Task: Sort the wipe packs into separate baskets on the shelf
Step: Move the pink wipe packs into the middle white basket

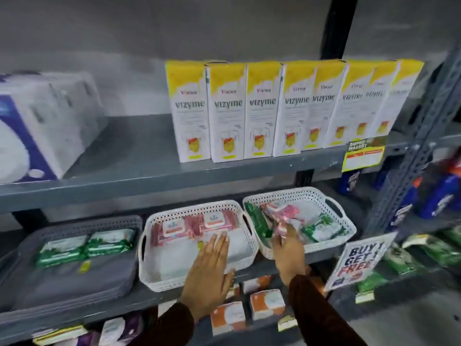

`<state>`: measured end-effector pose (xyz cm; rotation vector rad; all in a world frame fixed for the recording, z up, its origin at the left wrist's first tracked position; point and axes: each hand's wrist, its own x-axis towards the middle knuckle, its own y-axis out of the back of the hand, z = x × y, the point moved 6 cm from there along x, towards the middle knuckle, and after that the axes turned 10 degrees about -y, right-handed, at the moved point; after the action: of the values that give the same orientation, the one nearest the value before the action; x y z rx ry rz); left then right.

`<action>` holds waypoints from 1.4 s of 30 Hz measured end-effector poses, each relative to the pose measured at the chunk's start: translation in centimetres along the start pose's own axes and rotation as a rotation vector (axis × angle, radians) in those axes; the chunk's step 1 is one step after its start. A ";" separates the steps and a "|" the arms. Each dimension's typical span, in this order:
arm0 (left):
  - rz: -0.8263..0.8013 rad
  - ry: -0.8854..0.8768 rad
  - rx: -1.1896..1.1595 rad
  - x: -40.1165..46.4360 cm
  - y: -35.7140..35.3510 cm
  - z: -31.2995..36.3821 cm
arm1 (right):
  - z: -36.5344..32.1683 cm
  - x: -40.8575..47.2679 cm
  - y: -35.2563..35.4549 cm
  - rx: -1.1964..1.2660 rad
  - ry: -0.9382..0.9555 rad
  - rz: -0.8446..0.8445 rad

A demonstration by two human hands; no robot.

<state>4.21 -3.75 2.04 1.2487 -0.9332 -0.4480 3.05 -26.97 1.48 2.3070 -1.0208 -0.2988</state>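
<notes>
The left hand (209, 268) lay flat and open on a pink wipe pack (216, 238) in the middle white basket (149, 245). The right hand (287, 248) gripped a pink pack (279, 216) in the right basket (346, 226), beside green packs (321, 227).

A shop: stocked metal shelves (174, 168), "Buy 1 Get 1 Free" sign (359, 260)

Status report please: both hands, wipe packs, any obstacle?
Left hand open, flat over middle white basket. Right hand gripping pink pack in right basket. Green packs remain there.
</notes>
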 end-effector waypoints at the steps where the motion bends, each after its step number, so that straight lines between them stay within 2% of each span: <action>1: -0.009 0.000 0.012 1.1 -0.9 0.6 | 0.7 1.8 -0.2 0.030 -0.049 -0.027; 9: -0.191 0.020 0.020 4.2 -6.4 3.0 | 3.1 11.0 -1.5 -0.230 -0.272 -0.136; 13: -0.188 0.041 0.025 4.1 -6.4 2.9 | 2.4 11.6 -0.8 -0.333 -0.237 -0.109; 18: -0.158 0.045 0.025 3.8 -6.2 2.8 | 1.9 11.8 0.4 -0.162 -0.236 -0.093; 25: -0.136 0.106 -0.002 1.0 -5.2 0.3 | -0.4 8.2 5.5 0.163 -0.066 0.102; 27: -0.118 0.143 -0.014 -0.2 -4.6 -0.9 | -2.1 6.6 5.0 0.235 0.011 0.032; 29: -0.101 0.174 -0.018 -1.2 -4.2 -2.0 | -4.2 4.5 2.7 0.253 0.115 -0.121; 34: -0.077 0.182 -0.024 -3.1 -3.5 -3.6 | -7.6 -0.4 -7.1 0.016 0.332 -0.434; 38: -0.076 0.193 -0.017 -4.0 -3.0 -4.3 | -7.8 -0.3 -12.0 -0.119 0.308 -0.513; 42: -0.104 0.218 0.000 -4.4 -3.3 -4.6 | -7.9 0.0 -13.9 -0.367 0.352 -0.525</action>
<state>5.99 1.31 -2.72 1.3211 -0.6858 -0.3850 14.77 -16.20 -0.54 2.1443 -0.1585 -0.2469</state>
